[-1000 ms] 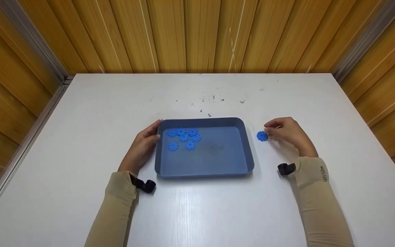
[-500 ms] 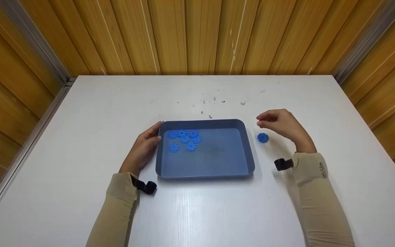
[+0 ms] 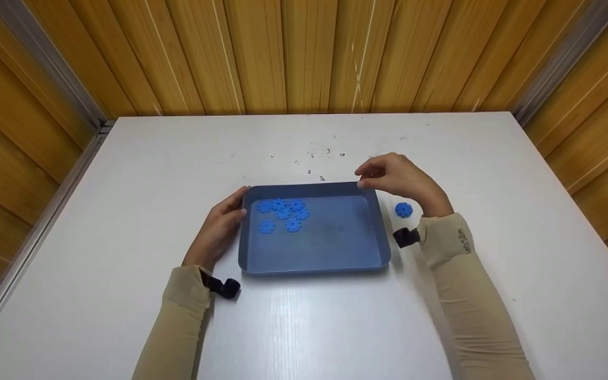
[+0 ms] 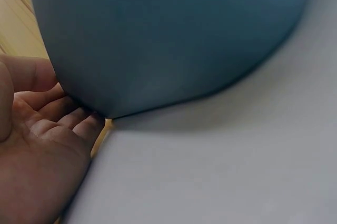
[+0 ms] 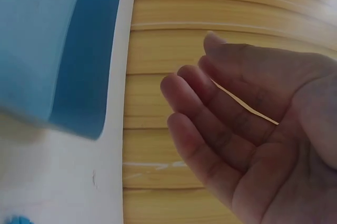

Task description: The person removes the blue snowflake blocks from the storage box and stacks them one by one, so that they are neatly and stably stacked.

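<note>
A grey-blue rectangular tray (image 3: pixel 335 237) sits on the white table. Several blue notched discs (image 3: pixel 293 225) lie in its far left part, some overlapping. My left hand (image 3: pixel 218 227) holds the tray's left wall, thumb at the rim; in the left wrist view the fingers (image 4: pixel 81 121) meet the tray's edge and their tips are hidden. Over the far right corner hovers my right hand (image 3: pixel 401 177), its fingers loosely bent with nothing between them, as the right wrist view also shows. One more blue disc (image 3: pixel 404 210) lies on the table right of the tray, below the right wrist.
Wood-patterned panels (image 3: pixel 309 58) rise behind the table (image 3: pixel 304 327) and on both sides. Dark scuff marks (image 3: pixel 328 152) dot the tabletop beyond the tray. A black wrist camera (image 3: pixel 225 287) is strapped to the left sleeve and another wrist camera (image 3: pixel 406 237) to the right.
My right hand has let go of the disc right of the tray, lifted, and moved left over the tray's far right corner. That disc stays in place; the left hand has not moved.
</note>
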`<control>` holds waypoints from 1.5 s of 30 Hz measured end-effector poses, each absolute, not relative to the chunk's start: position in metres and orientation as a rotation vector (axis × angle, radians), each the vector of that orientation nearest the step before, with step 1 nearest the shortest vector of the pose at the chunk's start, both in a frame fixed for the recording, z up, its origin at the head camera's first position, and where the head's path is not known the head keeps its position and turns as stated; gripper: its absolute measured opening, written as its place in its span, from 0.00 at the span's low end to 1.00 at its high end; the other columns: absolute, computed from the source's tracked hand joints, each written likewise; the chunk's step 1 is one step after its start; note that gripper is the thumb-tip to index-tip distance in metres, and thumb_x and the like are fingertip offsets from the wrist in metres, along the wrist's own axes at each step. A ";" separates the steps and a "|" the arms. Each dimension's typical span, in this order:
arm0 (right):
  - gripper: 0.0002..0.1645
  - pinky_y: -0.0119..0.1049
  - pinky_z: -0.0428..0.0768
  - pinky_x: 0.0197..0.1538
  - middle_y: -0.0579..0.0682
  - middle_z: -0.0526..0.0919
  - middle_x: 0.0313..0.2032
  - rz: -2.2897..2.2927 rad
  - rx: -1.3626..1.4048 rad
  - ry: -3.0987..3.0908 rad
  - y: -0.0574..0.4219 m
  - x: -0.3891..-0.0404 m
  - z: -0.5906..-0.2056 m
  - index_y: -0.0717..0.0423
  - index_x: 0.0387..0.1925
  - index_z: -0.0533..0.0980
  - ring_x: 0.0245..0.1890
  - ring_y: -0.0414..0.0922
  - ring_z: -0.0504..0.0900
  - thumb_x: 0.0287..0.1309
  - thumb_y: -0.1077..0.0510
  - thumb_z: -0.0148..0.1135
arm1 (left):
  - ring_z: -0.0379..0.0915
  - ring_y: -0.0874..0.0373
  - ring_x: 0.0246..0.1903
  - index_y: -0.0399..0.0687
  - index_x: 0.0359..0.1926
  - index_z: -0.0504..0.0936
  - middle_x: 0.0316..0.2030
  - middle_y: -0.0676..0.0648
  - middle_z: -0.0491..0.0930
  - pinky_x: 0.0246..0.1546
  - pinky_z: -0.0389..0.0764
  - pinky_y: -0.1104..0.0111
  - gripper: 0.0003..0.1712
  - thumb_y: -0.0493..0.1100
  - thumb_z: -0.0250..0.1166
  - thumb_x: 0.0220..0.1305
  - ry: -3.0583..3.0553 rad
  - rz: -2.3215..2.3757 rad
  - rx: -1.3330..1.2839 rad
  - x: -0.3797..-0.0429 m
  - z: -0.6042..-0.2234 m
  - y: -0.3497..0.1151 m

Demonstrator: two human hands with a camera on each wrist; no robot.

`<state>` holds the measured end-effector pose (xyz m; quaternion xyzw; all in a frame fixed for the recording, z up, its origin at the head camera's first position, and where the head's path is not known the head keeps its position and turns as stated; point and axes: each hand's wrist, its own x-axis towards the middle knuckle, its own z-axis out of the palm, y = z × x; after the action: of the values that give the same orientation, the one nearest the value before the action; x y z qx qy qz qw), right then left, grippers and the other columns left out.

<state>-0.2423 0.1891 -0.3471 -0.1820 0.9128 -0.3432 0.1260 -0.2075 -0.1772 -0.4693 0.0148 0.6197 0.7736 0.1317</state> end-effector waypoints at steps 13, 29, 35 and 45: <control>0.18 0.45 0.81 0.52 0.54 0.85 0.45 -0.913 -0.690 2.558 0.134 -0.254 -0.355 0.59 0.49 0.81 0.49 0.50 0.82 0.57 0.59 0.66 | 0.36 0.61 0.76 0.50 0.74 0.54 0.76 0.52 0.46 0.75 0.41 0.65 0.35 0.28 0.46 0.68 1.818 2.212 0.035 -0.210 -0.467 -0.178; 0.19 0.40 0.81 0.49 0.57 0.84 0.47 -0.798 -0.806 2.421 0.081 -0.255 -0.382 0.60 0.51 0.80 0.45 0.48 0.81 0.56 0.64 0.66 | 0.36 0.60 0.75 0.49 0.74 0.54 0.76 0.51 0.47 0.75 0.42 0.65 0.35 0.29 0.46 0.67 1.806 2.226 0.045 -0.208 -0.467 -0.178; 0.18 0.40 0.82 0.49 0.57 0.84 0.46 -0.753 -0.785 2.460 0.076 -0.258 -0.390 0.60 0.50 0.80 0.45 0.49 0.81 0.55 0.65 0.66 | 0.37 0.60 0.75 0.50 0.74 0.55 0.76 0.52 0.47 0.75 0.43 0.65 0.35 0.29 0.46 0.68 1.812 2.223 0.026 -0.207 -0.467 -0.178; 0.19 0.42 0.80 0.53 0.54 0.84 0.46 -0.710 -0.736 2.505 0.073 -0.257 -0.398 0.57 0.48 0.82 0.47 0.49 0.80 0.52 0.67 0.64 | 0.37 0.57 0.76 0.44 0.74 0.53 0.76 0.47 0.47 0.75 0.43 0.64 0.36 0.27 0.46 0.67 1.800 2.249 0.083 -0.209 -0.469 -0.178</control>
<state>-0.2573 0.0732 -0.3984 -0.2655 0.9039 -0.2563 0.2163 -0.2093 -0.1779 -0.4686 0.0285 0.6194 0.7738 0.1297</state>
